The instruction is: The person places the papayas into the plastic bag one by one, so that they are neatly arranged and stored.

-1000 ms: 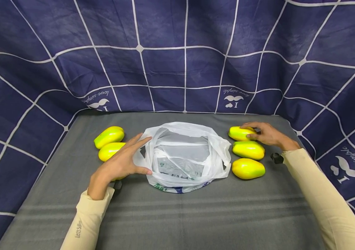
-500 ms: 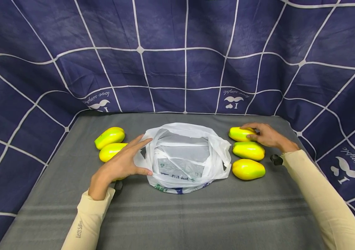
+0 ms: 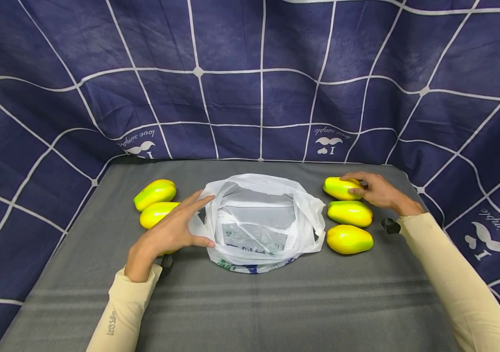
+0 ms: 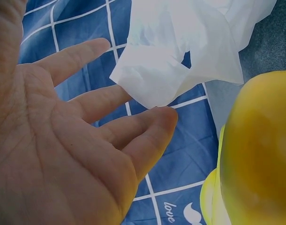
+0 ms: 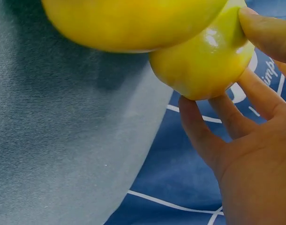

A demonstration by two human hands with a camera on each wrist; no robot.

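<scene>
A white plastic bag (image 3: 254, 261) stands with its mouth spread open in the middle of the grey table. At its left side is my left hand (image 3: 168, 232), fingers spread and fairly straight; in the left wrist view some fingertips lie at the bag's handle (image 4: 152, 79). My right hand (image 3: 377, 190) holds the farthest papaya (image 3: 338, 188) on the right, thumb on one side and fingers on the other, as the right wrist view shows. That yellow-green papaya (image 5: 204, 65) appears to be still on the table. Nearer me lie a middle papaya (image 3: 350, 213) and a front papaya (image 3: 350, 239).
Left of the bag lie a far papaya (image 3: 155, 194) and another papaya (image 3: 157, 214), partly behind my left hand. A bit of yellow shows under that hand. Blue curtain (image 3: 261, 98) with white lines hangs along the back and sides of the grey table (image 3: 254, 313).
</scene>
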